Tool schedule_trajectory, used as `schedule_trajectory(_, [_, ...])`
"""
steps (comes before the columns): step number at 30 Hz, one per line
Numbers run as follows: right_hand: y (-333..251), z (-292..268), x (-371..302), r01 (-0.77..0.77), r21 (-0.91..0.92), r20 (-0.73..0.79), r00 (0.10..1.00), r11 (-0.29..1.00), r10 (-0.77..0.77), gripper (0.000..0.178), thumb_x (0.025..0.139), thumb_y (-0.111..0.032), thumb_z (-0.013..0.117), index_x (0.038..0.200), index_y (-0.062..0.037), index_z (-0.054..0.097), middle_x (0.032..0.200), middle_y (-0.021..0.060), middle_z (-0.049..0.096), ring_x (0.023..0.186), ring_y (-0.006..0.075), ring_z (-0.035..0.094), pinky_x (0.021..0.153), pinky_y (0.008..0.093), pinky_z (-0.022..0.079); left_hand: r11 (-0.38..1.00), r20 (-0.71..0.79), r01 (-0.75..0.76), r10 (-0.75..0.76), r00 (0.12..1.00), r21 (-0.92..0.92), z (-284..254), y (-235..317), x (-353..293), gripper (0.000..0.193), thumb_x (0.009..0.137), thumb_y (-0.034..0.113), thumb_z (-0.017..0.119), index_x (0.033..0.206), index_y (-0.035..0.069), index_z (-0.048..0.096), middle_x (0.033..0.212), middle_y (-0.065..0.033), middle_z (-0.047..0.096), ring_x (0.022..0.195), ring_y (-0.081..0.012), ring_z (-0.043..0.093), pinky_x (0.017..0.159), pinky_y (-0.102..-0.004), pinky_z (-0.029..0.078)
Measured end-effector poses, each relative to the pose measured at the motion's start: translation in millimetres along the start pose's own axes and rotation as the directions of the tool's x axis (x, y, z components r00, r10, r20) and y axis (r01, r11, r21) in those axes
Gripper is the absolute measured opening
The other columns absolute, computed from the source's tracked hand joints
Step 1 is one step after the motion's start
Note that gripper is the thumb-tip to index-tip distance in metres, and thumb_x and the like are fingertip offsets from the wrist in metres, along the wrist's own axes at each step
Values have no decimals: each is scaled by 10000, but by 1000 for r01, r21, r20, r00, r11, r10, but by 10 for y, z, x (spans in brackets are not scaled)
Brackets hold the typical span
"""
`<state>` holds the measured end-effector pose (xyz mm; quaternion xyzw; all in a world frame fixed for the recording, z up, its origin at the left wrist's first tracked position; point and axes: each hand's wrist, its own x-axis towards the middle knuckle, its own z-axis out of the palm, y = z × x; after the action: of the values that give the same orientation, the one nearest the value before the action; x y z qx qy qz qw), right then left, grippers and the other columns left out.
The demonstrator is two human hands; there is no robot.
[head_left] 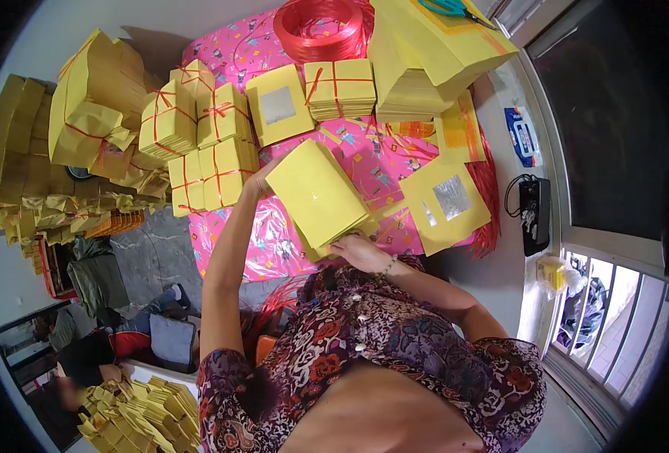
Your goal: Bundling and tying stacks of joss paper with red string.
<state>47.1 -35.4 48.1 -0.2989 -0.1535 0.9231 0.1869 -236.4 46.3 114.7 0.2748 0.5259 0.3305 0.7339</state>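
Held one yellow paper stack above the worktop toward its near edge, apparently for alignment, with left hand at the left side (finger spread hidden), right hand curled, gripping the near corner. Counted six small tied bundles toward the left and far edges, two silver squares.

Pale, plain wall behind the far side. Grey, marbled stone-look floor, to my left. Work table under a glossy pink, figure-printed cover, catching glare. Right: pale-framed window with a dark, opaque-looking pane; below it, upright-barred opening, bright daylight through.
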Motion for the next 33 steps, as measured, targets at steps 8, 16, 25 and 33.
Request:
schedule_trajectory(8, [-30, 179, -22, -33, -9, -32, 999, 999, 32, 204, 927, -20, 500, 1128, -8, 538, 1150, 83, 570, 1047, 182, 531, 911, 326, 442, 998, 59, -65, 64, 996, 16, -126, -94, 16, 641, 866, 178, 677, 1422, 64, 380, 1317, -38, 526, 1130, -105, 508, 933, -302, 476])
schedule_trajectory(16, [43, 55, -28, -104, -158, -81, 992, 982, 92, 154, 948, -72, 461, 1038, 25, 539, 1055, 70, 544, 947, 136, 492, 838, 276, 426, 998, 24, -40, 39, 999, 49, -128, -71, -10, 603, 867, 146, 667, 1400, 42, 406, 1277, -24, 547, 1092, -95, 516, 913, -291, 483])
schedule_trajectory(25, [122, -109, 77, -102, -41, 40, 994, 994, 104, 223, 929, -1, 484, 1143, -21, 542, 1206, 88, 538, 1095, 194, 517, 1005, 329, 410, 998, -18, 26, -27, 999, -55, -206, -116, 27, 594, 858, 190, 681, 1378, 37, 437, 1238, -33, 573, 1037, -101, 552, 863, -301, 509])
schedule_trajectory(33, [194, -291, 164, 203, -830, 257, 966, 520, 32, 243, 915, 31, 476, 1148, -1, 538, 1220, 101, 529, 1134, 190, 509, 1019, 357, 411, 990, -18, -12, 9, 1000, -140, -262, -206, 25, 599, 850, 231, 693, 1366, 44, 453, 1211, -48, 599, 1024, -128, 590, 823, -322, 529])
